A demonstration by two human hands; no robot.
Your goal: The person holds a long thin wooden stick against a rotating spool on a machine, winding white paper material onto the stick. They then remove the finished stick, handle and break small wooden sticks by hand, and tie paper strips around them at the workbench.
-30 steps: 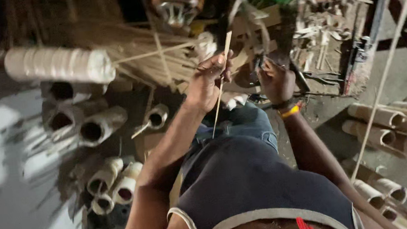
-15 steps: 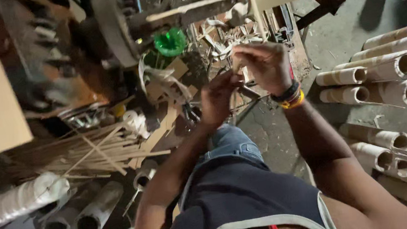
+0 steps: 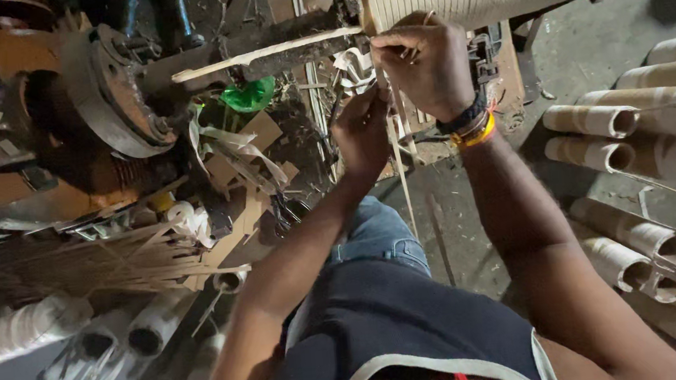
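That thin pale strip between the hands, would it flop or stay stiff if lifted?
The strip probably stays fairly stiff: it hangs straight below the left hand and right hand. It looks light, being so thin, and might snap if bent sharply.

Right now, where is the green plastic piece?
In the head view, the green plastic piece sits upper left of centre, under the dark bar, left of the left hand.
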